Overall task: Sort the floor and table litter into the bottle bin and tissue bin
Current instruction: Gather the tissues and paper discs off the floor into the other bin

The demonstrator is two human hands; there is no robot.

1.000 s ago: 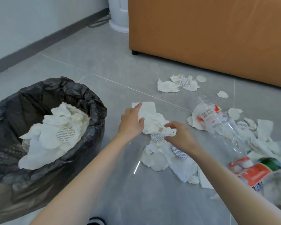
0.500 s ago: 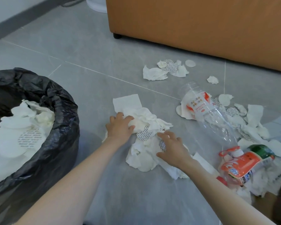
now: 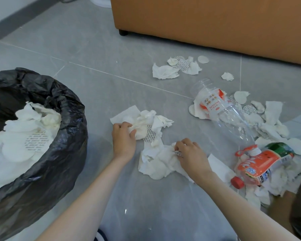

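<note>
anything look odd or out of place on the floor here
Two plastic bottles lie on their sides amid the tissue scraps at right: a clear uncapped bottle and an orange-labelled bottle. They stand out among paper litter.

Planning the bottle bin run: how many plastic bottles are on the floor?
2: a clear bottle lying at right, and an orange-labelled bottle just nearer, on tissues. More may be hidden.

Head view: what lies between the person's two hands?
Crumpled white tissues, with a round printed disc among them, fill the floor between the left hand and the right hand, which both grip them. The head view shows this.
</note>
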